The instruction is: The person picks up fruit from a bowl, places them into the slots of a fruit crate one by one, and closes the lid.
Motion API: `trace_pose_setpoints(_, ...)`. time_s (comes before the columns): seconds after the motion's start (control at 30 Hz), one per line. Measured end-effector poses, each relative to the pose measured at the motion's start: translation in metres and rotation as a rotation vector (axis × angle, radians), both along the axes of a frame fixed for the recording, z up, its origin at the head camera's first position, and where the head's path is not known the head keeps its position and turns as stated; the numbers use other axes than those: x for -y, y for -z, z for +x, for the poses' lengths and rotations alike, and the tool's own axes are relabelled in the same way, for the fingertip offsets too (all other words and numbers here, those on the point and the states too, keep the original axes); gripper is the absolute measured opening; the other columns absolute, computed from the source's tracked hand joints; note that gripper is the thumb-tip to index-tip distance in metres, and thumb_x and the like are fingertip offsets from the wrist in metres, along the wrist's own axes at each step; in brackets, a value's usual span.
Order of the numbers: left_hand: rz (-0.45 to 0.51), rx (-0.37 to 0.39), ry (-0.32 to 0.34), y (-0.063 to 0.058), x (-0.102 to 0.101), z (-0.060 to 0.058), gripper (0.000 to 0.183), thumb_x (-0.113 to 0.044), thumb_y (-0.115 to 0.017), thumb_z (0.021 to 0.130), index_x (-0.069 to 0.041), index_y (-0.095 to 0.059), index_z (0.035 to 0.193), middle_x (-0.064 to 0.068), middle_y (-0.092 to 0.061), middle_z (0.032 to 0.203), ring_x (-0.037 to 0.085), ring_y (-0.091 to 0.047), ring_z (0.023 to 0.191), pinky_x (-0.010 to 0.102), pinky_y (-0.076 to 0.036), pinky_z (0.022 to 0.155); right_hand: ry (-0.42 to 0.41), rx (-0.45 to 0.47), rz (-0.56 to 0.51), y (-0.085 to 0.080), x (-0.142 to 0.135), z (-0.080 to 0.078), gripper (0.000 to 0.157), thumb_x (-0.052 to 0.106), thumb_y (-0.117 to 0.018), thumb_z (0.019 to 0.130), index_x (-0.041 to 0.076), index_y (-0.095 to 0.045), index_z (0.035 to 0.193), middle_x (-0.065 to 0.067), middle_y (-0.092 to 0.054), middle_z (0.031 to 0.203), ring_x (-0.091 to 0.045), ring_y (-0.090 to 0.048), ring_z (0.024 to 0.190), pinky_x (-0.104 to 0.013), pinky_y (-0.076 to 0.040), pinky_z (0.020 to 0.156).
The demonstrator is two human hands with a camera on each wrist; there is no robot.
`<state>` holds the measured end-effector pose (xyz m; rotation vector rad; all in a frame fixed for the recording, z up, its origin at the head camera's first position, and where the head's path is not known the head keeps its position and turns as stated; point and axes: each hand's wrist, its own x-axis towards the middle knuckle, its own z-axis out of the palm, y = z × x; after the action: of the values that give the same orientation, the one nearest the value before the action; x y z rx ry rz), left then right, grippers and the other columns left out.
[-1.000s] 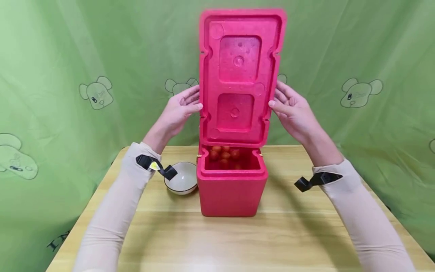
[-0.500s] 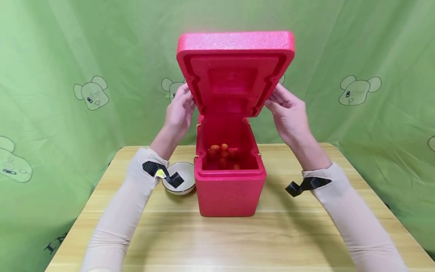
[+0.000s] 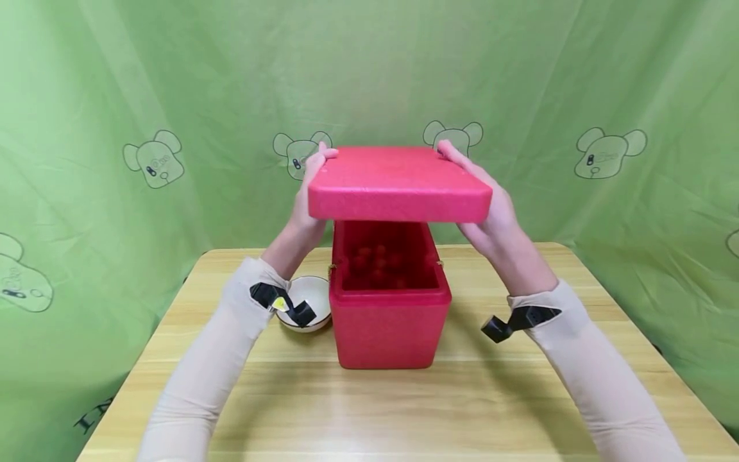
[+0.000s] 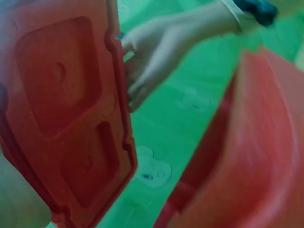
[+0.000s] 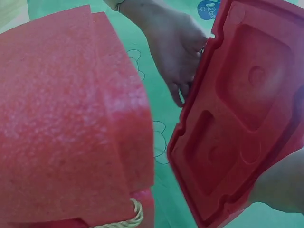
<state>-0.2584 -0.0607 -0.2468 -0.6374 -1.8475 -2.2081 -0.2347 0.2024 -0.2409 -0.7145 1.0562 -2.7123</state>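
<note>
A red foam lid (image 3: 398, 183) hangs above the open red foam box (image 3: 389, 330), roughly level in the head view with its top face showing. My left hand (image 3: 308, 196) grips its left edge, thumb over the top. On the opposite edge my right hand (image 3: 493, 215) holds it the same way. The recessed underside of the lid (image 4: 61, 76) shows in the left wrist view, apart from the box. Deep in the box lie several small orange-red fruits (image 3: 379, 263), like cherry tomatoes, darkened by shadow.
A white bowl (image 3: 314, 295) with a dark rim stands left of the box, partly behind my left wrist strap. Thin yellow cord (image 5: 135, 216) is fixed at the box side. The wooden table (image 3: 369, 417) ends before a green curtain (image 3: 369, 77).
The lid has gone from upright, underside facing me, through a forward tilt to nearly level and lower. Both hands turned with it, keeping hold. The box and bowl stay put.
</note>
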Motion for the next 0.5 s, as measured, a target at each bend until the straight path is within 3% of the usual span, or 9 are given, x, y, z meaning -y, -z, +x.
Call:
trace_pose_setpoints(0.03, -0.058, -0.015, -0.006, 0.002, 0.000, 0.001, 0.043, -0.021, -0.029, 0.106, -0.012, -0.042, 0.145, -0.001, -0.002, 0.173, 0.014, 0.000, 0.160, 0.027, -0.024, 0.120, -0.007, 0.011, 0.019, -0.001, 0.000, 0.001, 0.051, 0.015, -0.047, 0.107, 0.009, -0.038, 0.157, -0.010, -0.053, 0.145, -0.017, -0.072, 0.098, -0.023, -0.059, 0.078)
trace_pose_setpoints(0.07, -0.119, -0.045, -0.009, 0.003, 0.000, 0.001, 0.050, -0.023, -0.028, 0.106, -0.010, -0.034, 0.154, -0.001, 0.003, 0.173, 0.015, 0.003, 0.160, 0.031, -0.019, 0.124, -0.007, 0.023, 0.051, -0.001, 0.000, 0.003, 0.050, 0.019, -0.048, 0.107, 0.012, -0.041, 0.156, -0.009, -0.054, 0.145, -0.018, -0.073, 0.096, -0.024, -0.059, 0.077)
trace_pose_setpoints(0.1, -0.182, -0.076, -0.008, 0.004, 0.000, 0.002, 0.056, -0.025, -0.028, 0.105, -0.009, -0.026, 0.159, -0.001, 0.007, 0.173, 0.014, 0.007, 0.160, 0.034, -0.008, 0.127, 0.018, 0.011, 0.120, -0.002, 0.000, 0.006, 0.052, 0.022, -0.046, 0.108, 0.015, -0.037, 0.158, -0.006, -0.050, 0.151, -0.015, -0.071, 0.107, -0.024, -0.058, 0.084)
trace_pose_setpoints(0.13, -0.226, -0.100, -0.001, 0.006, 0.000, 0.001, 0.060, -0.030, -0.023, 0.105, -0.010, -0.019, 0.162, -0.003, 0.010, 0.173, 0.013, 0.009, 0.159, 0.037, -0.004, 0.128, 0.052, 0.000, 0.195, -0.002, 0.000, 0.008, 0.053, 0.024, -0.044, 0.108, 0.017, -0.033, 0.160, -0.003, -0.045, 0.157, -0.012, -0.067, 0.119, -0.024, -0.055, 0.094)
trace_pose_setpoints(0.2, -0.295, -0.145, 0.010, 0.009, 0.000, 0.000, 0.066, -0.037, -0.018, 0.105, -0.011, -0.008, 0.164, -0.004, 0.013, 0.172, 0.010, 0.010, 0.159, 0.038, 0.001, 0.129, 0.139, -0.035, 0.369, -0.003, 0.001, 0.012, 0.056, 0.027, -0.038, 0.109, 0.021, -0.025, 0.163, 0.005, -0.028, 0.168, -0.006, -0.047, 0.142, -0.026, -0.038, 0.116)
trace_pose_setpoints(0.27, -0.377, -0.201, 0.000, 0.014, 0.002, -0.001, 0.068, -0.037, -0.018, 0.104, -0.009, -0.001, 0.164, -0.004, 0.014, 0.172, 0.008, 0.009, 0.158, 0.038, -0.001, 0.129, 0.242, -0.109, 0.550, -0.001, 0.001, 0.014, 0.058, 0.024, -0.031, 0.108, 0.023, -0.015, 0.164, 0.011, -0.009, 0.172, -0.003, -0.016, 0.156, -0.028, -0.013, 0.127)
trace_pose_setpoints(0.3, -0.416, -0.219, -0.012, 0.017, 0.003, -0.002, 0.069, -0.038, -0.017, 0.104, -0.009, -0.001, 0.164, -0.005, 0.013, 0.172, 0.007, 0.008, 0.158, 0.038, -0.002, 0.129, 0.283, -0.156, 0.620, 0.001, 0.002, 0.014, 0.060, 0.021, -0.027, 0.108, 0.021, -0.010, 0.165, 0.013, -0.002, 0.172, -0.004, -0.002, 0.158, -0.030, -0.004, 0.128)
trace_pose_setpoints(0.33, -0.443, -0.232, -0.021, 0.019, 0.006, -0.003, 0.069, -0.038, -0.017, 0.104, -0.008, -0.002, 0.164, -0.005, 0.012, 0.172, 0.007, 0.007, 0.158, 0.038, -0.003, 0.129, 0.309, -0.187, 0.661, 0.003, 0.002, 0.013, 0.060, 0.019, -0.026, 0.107, 0.019, -0.010, 0.165, 0.012, 0.000, 0.173, -0.006, 0.004, 0.159, -0.033, 0.000, 0.128)
trace_pose_setpoints(0.5, -0.563, -0.277, -0.073, 0.032, 0.017, -0.006, 0.067, -0.038, -0.016, 0.103, -0.006, -0.019, 0.161, -0.002, 0.006, 0.173, 0.012, 0.001, 0.159, 0.042, -0.009, 0.129, 0.369, -0.316, 0.770, 0.018, 0.001, 0.000, 0.059, 0.015, -0.026, 0.104, 0.009, -0.020, 0.162, 0.008, -0.003, 0.173, -0.010, 0.003, 0.160, -0.042, 0.002, 0.128)
